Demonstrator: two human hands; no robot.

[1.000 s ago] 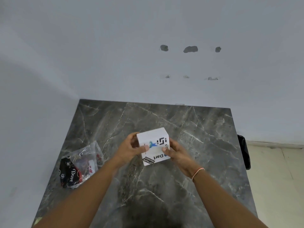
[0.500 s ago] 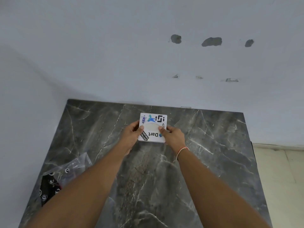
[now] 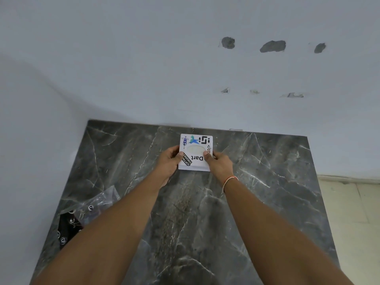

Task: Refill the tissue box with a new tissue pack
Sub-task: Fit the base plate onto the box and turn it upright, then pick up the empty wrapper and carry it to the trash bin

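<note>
While both hands grip it, left (image 3: 168,161), right (image 3: 219,164), tissue box (image 3: 195,153) reads "Dart", "SOFTWARE ENGINEER".

box (image 3: 195,153): matt white card | table (image 3: 257,192): glossy marble | bag (image 3: 96,204): clear plastic

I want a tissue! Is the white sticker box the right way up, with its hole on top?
Yes. The tissue box sits upright on the table, oval opening facing up. No tissue pokes out.
</note>
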